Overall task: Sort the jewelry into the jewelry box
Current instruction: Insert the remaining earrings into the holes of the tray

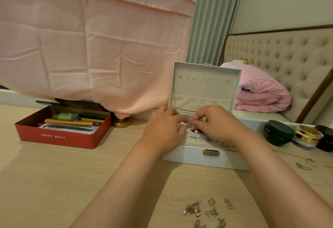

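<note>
A white jewelry box (189, 159) stands open on the wooden table, its lid (205, 76) upright. Both hands are over its tray. My left hand (164, 128) and my right hand (219, 124) meet fingertip to fingertip and pinch a small silver earring (188, 124) between them. Several earrings, one with a red bead and a pearl (195, 131), sit on the perforated tray. A loose pile of silver and gold earrings (207, 209) lies on the table near me.
A red tin (59, 138) with pens stands at the left. Dark and gold jars (295, 135) stand at the right, with a thin chain and silver piece (303, 166) on the table before them. A brass lamp base (122, 122) sits behind.
</note>
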